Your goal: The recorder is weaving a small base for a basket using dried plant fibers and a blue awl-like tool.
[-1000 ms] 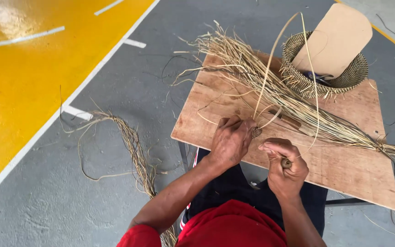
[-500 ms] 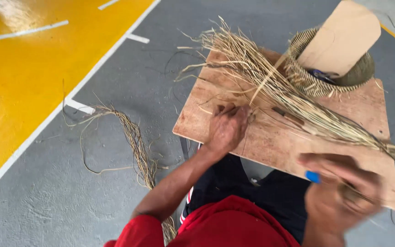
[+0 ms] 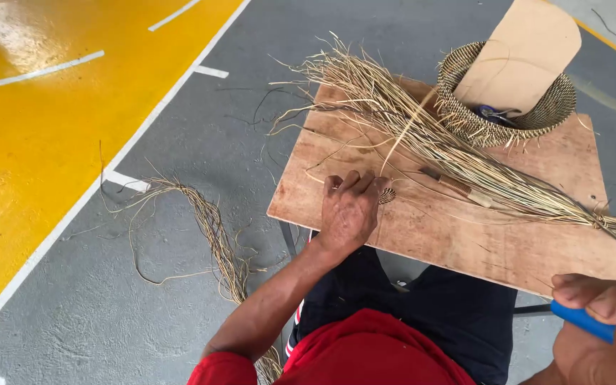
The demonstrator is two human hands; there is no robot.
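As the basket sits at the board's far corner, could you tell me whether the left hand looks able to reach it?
Probably yes: the left hand rests mid-board, and only the straw bundle lies across the way to the woven basket.

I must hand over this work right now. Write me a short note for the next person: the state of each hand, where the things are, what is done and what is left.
Left hand: flat on the wooden board, fingers pressing a small coiled weaving start and a long straw strand.
Right hand: off the board at the lower right, closed on a blue-handled tool; its tip is out of view.
Straw bundle: lies across the board. Woven basket with a flat wooden piece: far corner. Loose straw: on the floor, left.
Done: only a tiny coil. Left: nearly all the weaving.
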